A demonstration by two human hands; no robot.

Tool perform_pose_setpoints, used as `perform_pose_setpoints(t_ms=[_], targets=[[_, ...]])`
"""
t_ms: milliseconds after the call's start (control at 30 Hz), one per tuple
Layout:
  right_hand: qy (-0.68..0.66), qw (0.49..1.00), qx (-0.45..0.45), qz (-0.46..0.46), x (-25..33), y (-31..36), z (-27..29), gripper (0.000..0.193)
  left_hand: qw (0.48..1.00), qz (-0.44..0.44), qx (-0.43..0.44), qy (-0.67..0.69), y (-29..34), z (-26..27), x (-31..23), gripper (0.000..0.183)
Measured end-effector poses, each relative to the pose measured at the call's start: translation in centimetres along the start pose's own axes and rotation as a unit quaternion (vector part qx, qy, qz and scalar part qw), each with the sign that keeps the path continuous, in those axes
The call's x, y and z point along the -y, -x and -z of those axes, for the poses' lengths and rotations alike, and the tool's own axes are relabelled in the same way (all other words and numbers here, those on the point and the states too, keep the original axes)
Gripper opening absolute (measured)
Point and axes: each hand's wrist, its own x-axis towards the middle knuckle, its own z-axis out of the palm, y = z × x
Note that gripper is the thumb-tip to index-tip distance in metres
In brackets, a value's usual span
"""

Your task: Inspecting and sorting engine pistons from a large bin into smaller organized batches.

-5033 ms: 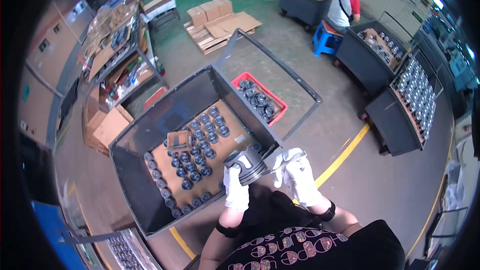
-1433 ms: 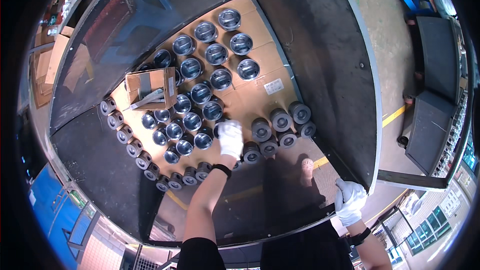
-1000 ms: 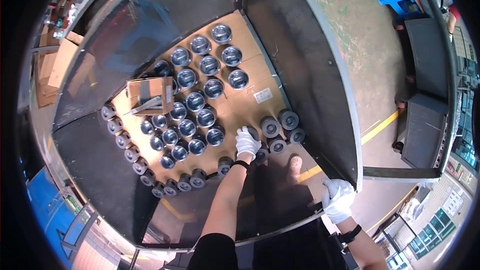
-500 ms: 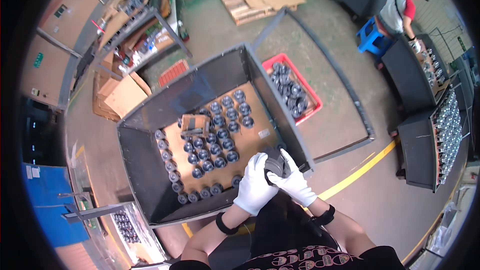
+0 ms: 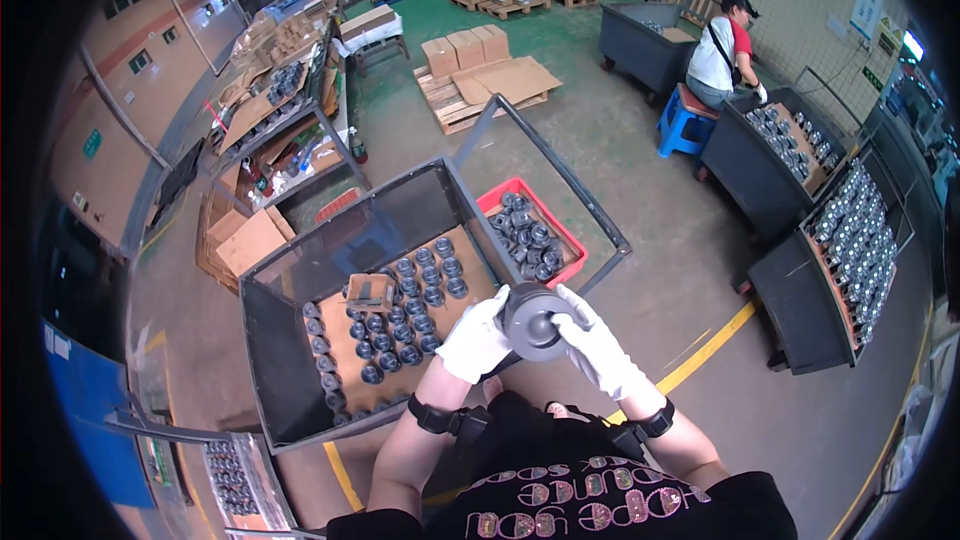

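Both my hands hold one dark grey round metal part [image 5: 526, 324], with a flange and a raised hub at its centre. It is held up in front of my body, past the near right side of a large grey bin [image 5: 290, 380]. White-gloved, my left hand [image 5: 474, 338] grips its left edge. My right hand [image 5: 600, 352], also gloved, is on its right side with fingers over the face. Inside the bin, several similar dark round parts [image 5: 398, 315] stand in rows on a brown cardboard sheet [image 5: 345, 340]. A small open cardboard box [image 5: 370, 292] sits among them.
Beyond the bin's right side, a red crate [image 5: 572, 240] holds more dark parts. A grey metal frame [image 5: 570, 165] stands behind it. At the right, a person [image 5: 715, 50] sits on a blue stool [image 5: 682, 125] beside grey carts [image 5: 800, 270] of shiny parts.
My hands have raised the round part away from the bin's near right corner, and its hubbed face now shows. The view has tilted up, showing more of the far floor.
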Motion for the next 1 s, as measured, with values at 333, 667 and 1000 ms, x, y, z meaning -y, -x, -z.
perform_pose_setpoints(t_ms=[333,667,1000], targets=[[-0.433,0.872,0.14,-0.18,1.1,4.6,-1.7,0.086,0.988,-0.126,-0.092,-0.007,0.5,-5.0,-8.9,0.028],[-0.202,0.974,0.093,0.043,1.8,2.9,-1.0,0.069,0.983,-0.149,-0.101,-0.039,2.1,-5.6,-7.5,0.039],[0.416,0.833,-0.201,0.305,0.3,4.0,-3.8,0.117,0.862,-0.069,0.045,0.5,2.5,-7.8,-5.1,0.051]])
